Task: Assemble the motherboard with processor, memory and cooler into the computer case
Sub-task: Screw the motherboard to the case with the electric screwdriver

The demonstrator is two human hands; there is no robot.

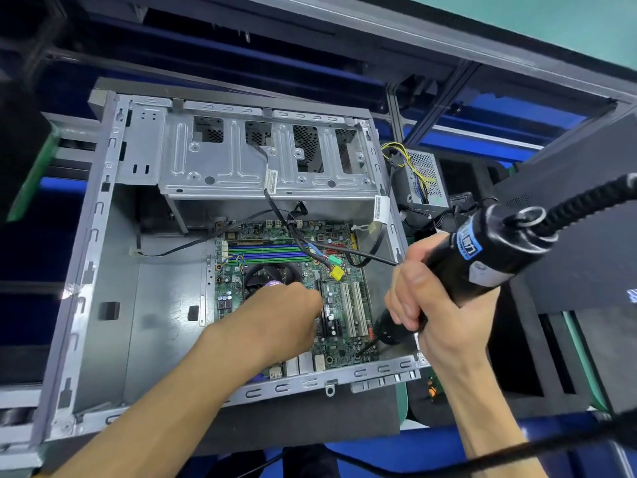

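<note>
A single head-worn wide-angle view looks steeply down and forward from close above the open computer case (103, 257), which fills the middle and left of the frame. Both forearms reach in from the bottom edge; the frame is tilted.

The computer case (103, 257) is plain grey metal, the motherboard (339, 343) green with blue and green memory slots (267, 251) and white expansion slots (353, 313), the electric screwdriver (482, 257) black with a blue label, and the power supply (425, 175) silver with yellow wires.
</note>
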